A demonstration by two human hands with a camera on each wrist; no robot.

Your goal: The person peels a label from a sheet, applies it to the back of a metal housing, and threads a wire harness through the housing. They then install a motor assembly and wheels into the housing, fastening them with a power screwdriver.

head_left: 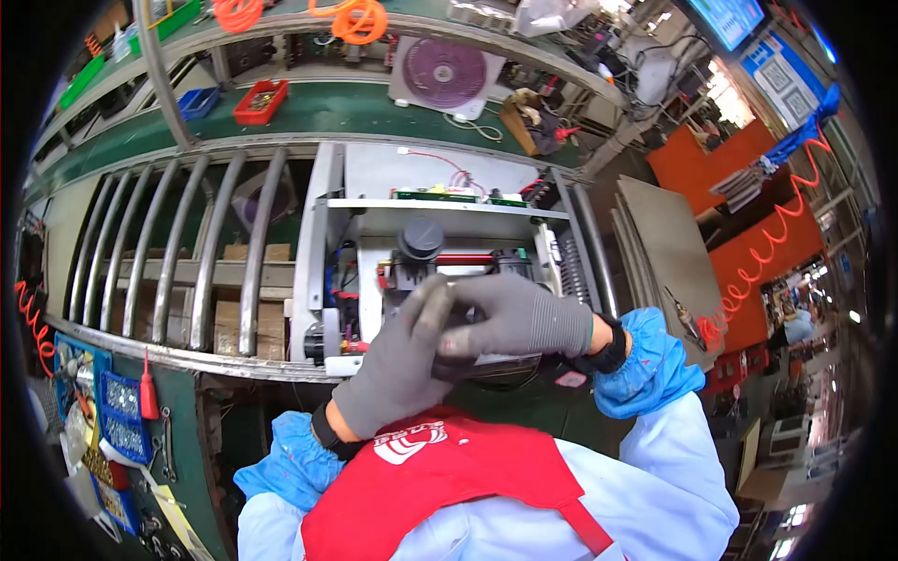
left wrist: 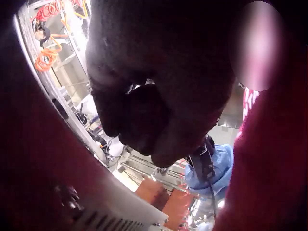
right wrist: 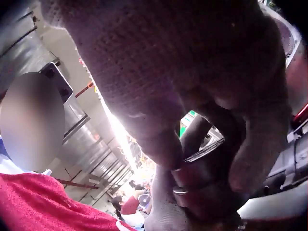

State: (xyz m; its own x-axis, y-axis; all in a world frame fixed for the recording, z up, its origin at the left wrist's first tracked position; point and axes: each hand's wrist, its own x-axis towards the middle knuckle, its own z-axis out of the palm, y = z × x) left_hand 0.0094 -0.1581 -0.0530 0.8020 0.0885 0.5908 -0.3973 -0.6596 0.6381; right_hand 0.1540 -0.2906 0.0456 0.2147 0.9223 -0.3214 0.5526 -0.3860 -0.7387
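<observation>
Both hands wear grey gloves and meet in front of an open metal housing (head_left: 323,224). The left hand (head_left: 395,360) and the right hand (head_left: 519,318) overlap at the fingers in the head view, hiding most of what lies between them. A dark round part with a shiny rim (right wrist: 204,185) shows in the right wrist view, gripped by the curled fingers of the right hand (right wrist: 183,67). Fingers of the left hand (left wrist: 159,53) bend round the same dark part, which is heavily shadowed in the left wrist view. Behind the hands stands a black round cap (head_left: 421,237) inside the housing.
Metal rollers (head_left: 208,252) lie left of the housing. A red bin (head_left: 261,102) and a purple fan (head_left: 442,71) stand on the green bench behind. Blue screw trays (head_left: 123,402) and wrenches are at lower left; flat panels (head_left: 664,252) and a coiled red hose (head_left: 772,238) are at right.
</observation>
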